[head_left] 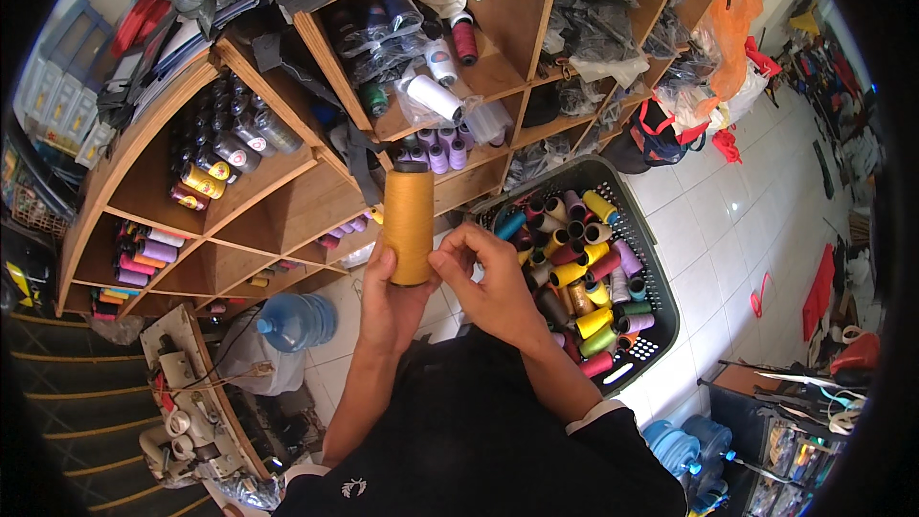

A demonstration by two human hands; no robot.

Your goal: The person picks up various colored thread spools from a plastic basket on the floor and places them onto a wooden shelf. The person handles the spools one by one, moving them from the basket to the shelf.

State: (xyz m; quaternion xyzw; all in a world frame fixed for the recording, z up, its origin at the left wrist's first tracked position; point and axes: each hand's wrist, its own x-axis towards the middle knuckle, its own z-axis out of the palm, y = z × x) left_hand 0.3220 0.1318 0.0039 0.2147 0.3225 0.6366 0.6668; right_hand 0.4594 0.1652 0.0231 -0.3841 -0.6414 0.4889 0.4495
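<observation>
A large mustard-yellow cone of thread (409,220) stands upright in front of me, its dark top end pointing away. My left hand (391,295) is wrapped round its lower part, thumb along the left side. Beside the cone's lower right, my right hand (490,280) is closed, with thumb and forefinger pinched together close to the thread's surface. Whatever is between those fingertips is too small to make out. To the right of my right hand, a dark plastic basket (659,280) on the floor holds several thread cones in yellow, red, green, purple and brown.
Wooden shelving (278,193) spans the far side, with dark bottles, purple spools (438,151) and plastic-wrapped cones. A blue water jug (299,322) and a sewing machine (182,421) are at left. More blue jugs (691,448) stand at lower right. White floor tiles (728,258) extend right.
</observation>
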